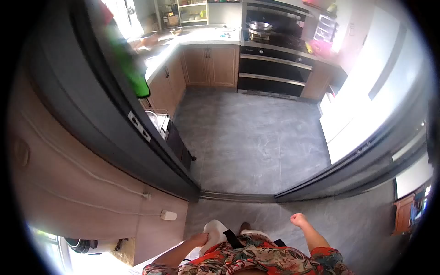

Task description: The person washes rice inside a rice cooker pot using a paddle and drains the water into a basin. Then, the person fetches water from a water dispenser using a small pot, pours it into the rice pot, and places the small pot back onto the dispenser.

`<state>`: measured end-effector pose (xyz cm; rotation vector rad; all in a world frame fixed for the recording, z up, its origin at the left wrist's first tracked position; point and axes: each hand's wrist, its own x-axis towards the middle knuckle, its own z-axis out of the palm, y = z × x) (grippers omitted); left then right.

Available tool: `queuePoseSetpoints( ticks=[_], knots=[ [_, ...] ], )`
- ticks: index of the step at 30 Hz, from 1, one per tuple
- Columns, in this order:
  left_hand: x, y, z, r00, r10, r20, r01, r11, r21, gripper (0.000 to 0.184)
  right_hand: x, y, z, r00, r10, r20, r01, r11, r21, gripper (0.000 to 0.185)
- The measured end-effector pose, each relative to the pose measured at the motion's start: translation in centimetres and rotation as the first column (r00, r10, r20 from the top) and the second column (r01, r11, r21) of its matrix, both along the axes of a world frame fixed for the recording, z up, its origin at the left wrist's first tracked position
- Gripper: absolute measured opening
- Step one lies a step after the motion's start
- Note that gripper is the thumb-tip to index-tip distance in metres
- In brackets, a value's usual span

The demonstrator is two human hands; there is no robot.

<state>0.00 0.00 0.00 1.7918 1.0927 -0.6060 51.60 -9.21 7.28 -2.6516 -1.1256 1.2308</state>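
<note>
My left hand [200, 239] hangs at the left of my body, fingers curled, beside the light trousers [214, 232]. Whether anything is inside it is too small to tell. Out to the right, over the grey floor, my right hand [298, 220] is closed in a loose fist with nothing seen in it. A patterned red and green shirt [256, 259] covers my torso, with dark straps at its lower edge. One brown shoe [245, 226] shows beneath me.
Ahead lies a doorway with a floor track [236, 197] between dark frames. Beyond are wooden cabinets [210, 66], a black stove unit [272, 68] holding a steel pot [260, 26], a wheeled cart [176, 142] at left, and a white appliance [357, 114] at right.
</note>
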Motion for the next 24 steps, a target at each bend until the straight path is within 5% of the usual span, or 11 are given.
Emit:
queuePoseSetpoints(
  ticks=[2, 3, 5, 8, 11, 14, 15, 17, 19, 21, 24],
  knots=[
    [-0.6, 0.0, 1.6, 0.973, -0.218, -0.074, 0.227, 0.959, 0.171, 0.028, -1.9, 2.2, -0.5, 1.0, 0.013, -0.001, -0.013, 0.998, 0.068, 0.026],
    [7.1, 6.6, 1.0, 0.988, -0.154, -0.01, 0.152, 0.965, 0.212, 0.027, 4.7, 10.0, 0.7, 0.999, 0.03, 0.017, -0.032, 0.99, 0.137, 0.026],
    [5.6, 4.4, 1.6, 0.999, -0.033, -0.019, 0.035, 0.99, 0.135, 0.025, 1.5, 10.8, -2.0, 0.992, 0.059, -0.108, -0.042, 0.988, 0.146, 0.027],
    [7.2, 8.8, -4.2, 0.994, 0.043, 0.102, -0.037, 0.998, -0.054, 0.026, -0.3, 17.3, -0.4, 0.962, 0.138, -0.235, -0.113, 0.987, 0.117, 0.028],
    [10.8, 18.5, -1.2, 1.0, -0.015, 0.003, 0.015, 0.996, 0.087, 0.026, 1.4, 22.8, -1.9, 0.94, 0.295, -0.172, -0.247, 0.935, 0.254, 0.026],
    [14.2, 26.9, 3.1, 0.955, -0.284, -0.089, 0.29, 0.955, 0.057, 0.027, 6.1, 23.7, -3.8, 0.981, 0.108, -0.162, -0.098, 0.993, 0.069, 0.023],
    [15.4, 30.3, 10.9, 0.975, -0.221, -0.011, 0.22, 0.964, 0.147, 0.028, 6.9, 25.1, -2.8, 0.989, 0.028, -0.145, -0.028, 1.0, 0.002, 0.022],
    [17.5, 35.3, 12.4, 0.966, -0.256, -0.032, 0.258, 0.954, 0.151, 0.029, 9.9, 25.6, -2.9, 0.957, -0.219, -0.191, 0.223, 0.975, 0.0, 0.017],
    [18.7, 39.9, 13.1, 0.952, -0.303, -0.031, 0.303, 0.933, 0.192, 0.028, 10.5, 27.5, -2.2, 0.957, -0.277, -0.088, 0.271, 0.96, -0.072, 0.012],
    [20.1, 43.2, 11.7, 0.968, -0.249, 0.0, 0.243, 0.945, 0.218, 0.027, 10.8, 29.4, -1.9, 0.925, -0.342, -0.165, 0.325, 0.938, -0.122, 0.013],
    [22.5, 48.2, 12.0, 0.98, -0.188, 0.068, 0.169, 0.96, 0.224, 0.029, 9.6, 36.2, 4.5, 0.98, -0.141, -0.139, 0.111, 0.973, -0.202, 0.01]
  ],
)
